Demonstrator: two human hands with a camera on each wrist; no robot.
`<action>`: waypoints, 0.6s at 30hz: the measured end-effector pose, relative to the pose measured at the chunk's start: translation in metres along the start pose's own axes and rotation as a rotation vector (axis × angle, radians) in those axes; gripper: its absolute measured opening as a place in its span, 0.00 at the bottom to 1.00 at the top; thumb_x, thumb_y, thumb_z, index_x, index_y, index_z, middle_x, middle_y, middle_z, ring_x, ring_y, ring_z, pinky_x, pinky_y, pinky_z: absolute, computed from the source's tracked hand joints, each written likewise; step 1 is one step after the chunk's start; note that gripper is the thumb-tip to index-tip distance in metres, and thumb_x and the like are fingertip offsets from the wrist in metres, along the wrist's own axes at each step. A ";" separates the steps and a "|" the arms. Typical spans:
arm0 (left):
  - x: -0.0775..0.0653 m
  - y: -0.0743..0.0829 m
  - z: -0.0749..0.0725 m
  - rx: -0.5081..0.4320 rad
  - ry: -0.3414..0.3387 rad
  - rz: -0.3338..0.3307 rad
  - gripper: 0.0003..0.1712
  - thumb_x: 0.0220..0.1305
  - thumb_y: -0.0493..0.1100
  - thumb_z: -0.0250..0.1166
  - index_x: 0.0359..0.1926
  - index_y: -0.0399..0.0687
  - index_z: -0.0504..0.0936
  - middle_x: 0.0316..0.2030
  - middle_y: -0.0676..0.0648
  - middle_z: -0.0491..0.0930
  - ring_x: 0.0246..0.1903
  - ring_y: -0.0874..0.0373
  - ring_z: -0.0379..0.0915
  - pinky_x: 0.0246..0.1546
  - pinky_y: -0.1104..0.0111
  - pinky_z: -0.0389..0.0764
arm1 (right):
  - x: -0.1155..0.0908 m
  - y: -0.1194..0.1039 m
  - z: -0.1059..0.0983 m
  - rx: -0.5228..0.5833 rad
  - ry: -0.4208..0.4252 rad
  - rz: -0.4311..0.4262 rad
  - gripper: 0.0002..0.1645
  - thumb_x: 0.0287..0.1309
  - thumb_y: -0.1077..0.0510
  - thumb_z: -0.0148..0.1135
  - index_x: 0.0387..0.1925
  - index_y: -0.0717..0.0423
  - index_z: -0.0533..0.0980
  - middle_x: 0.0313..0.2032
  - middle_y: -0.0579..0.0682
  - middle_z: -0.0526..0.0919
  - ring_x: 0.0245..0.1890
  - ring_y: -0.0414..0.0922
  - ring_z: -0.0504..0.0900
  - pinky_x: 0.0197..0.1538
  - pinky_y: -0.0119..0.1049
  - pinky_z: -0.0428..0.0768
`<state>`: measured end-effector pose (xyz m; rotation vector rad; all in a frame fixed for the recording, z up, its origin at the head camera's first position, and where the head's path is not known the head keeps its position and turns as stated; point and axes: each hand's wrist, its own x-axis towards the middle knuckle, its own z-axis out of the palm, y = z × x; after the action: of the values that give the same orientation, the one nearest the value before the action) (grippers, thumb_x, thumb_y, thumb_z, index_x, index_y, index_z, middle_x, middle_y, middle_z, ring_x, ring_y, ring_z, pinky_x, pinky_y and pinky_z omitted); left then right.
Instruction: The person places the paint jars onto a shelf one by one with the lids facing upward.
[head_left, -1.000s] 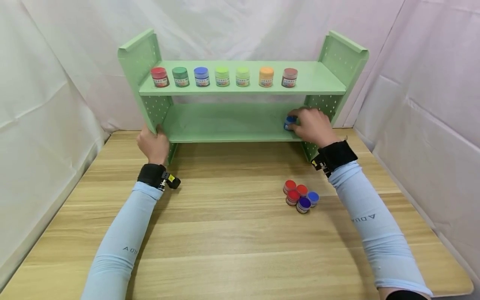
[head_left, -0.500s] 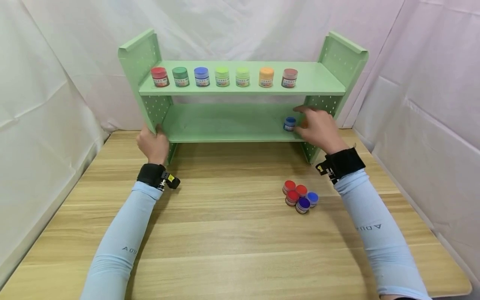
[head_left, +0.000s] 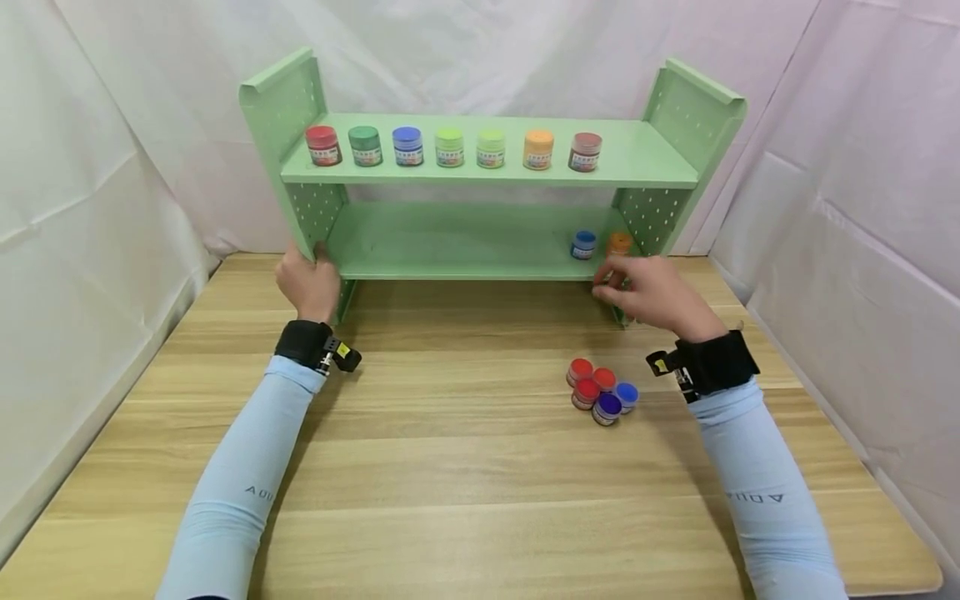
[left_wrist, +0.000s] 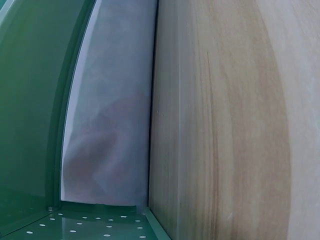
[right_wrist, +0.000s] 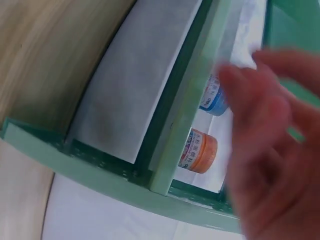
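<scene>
A green two-tier shelf point(head_left: 465, 242) stands at the back of the table. My left hand point(head_left: 309, 285) grips the lower edge of its left side panel, thumb on the inner side; the left wrist view shows only shelf, cloth and table. On the lower tier's right end sit a blue-lidded paint jar point(head_left: 583, 245) and an orange paint jar point(head_left: 619, 243). Just in front of them is my right hand point(head_left: 652, 292), fingers loosely bent, holding nothing. In the right wrist view that hand is blurred and overlaps the blue jar point(right_wrist: 216, 97), while the orange jar point(right_wrist: 200, 152) shows beside it.
Several paint jars point(head_left: 450, 148) stand in a row on the upper tier, from red at left to brownish red at right. A cluster of red-lidded and blue-lidded jars point(head_left: 602, 392) sits on the wooden table point(head_left: 420, 467). White cloth point(head_left: 480, 50) hangs behind.
My right hand let go of the blue jar on the lower tier and drew back down and right, revealing the orange jar. The left hand has kept its hold on the shelf.
</scene>
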<state>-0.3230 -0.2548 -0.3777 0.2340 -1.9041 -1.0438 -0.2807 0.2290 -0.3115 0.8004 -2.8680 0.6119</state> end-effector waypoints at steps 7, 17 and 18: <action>-0.001 -0.001 -0.003 0.009 0.001 -0.016 0.16 0.69 0.35 0.60 0.54 0.37 0.85 0.52 0.36 0.87 0.54 0.41 0.85 0.56 0.49 0.81 | -0.007 0.004 0.006 0.185 -0.511 0.090 0.26 0.68 0.57 0.65 0.64 0.60 0.74 0.45 0.59 0.87 0.33 0.52 0.87 0.35 0.42 0.86; 0.000 -0.001 0.000 0.007 0.009 0.014 0.16 0.68 0.33 0.60 0.54 0.37 0.85 0.51 0.35 0.87 0.53 0.41 0.86 0.54 0.48 0.82 | -0.011 0.009 0.012 0.262 -0.776 0.226 0.29 0.60 0.60 0.71 0.61 0.63 0.73 0.49 0.60 0.84 0.40 0.45 0.85 0.43 0.43 0.87; 0.000 0.000 0.000 0.005 0.007 0.016 0.17 0.68 0.33 0.60 0.55 0.37 0.85 0.51 0.35 0.87 0.53 0.41 0.86 0.55 0.49 0.82 | -0.012 0.010 0.012 0.266 -0.784 0.231 0.29 0.59 0.59 0.72 0.60 0.63 0.74 0.49 0.58 0.84 0.40 0.45 0.85 0.43 0.44 0.87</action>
<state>-0.3233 -0.2553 -0.3777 0.2245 -1.8998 -1.0259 -0.2753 0.2374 -0.3286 0.9065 -3.6855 0.8800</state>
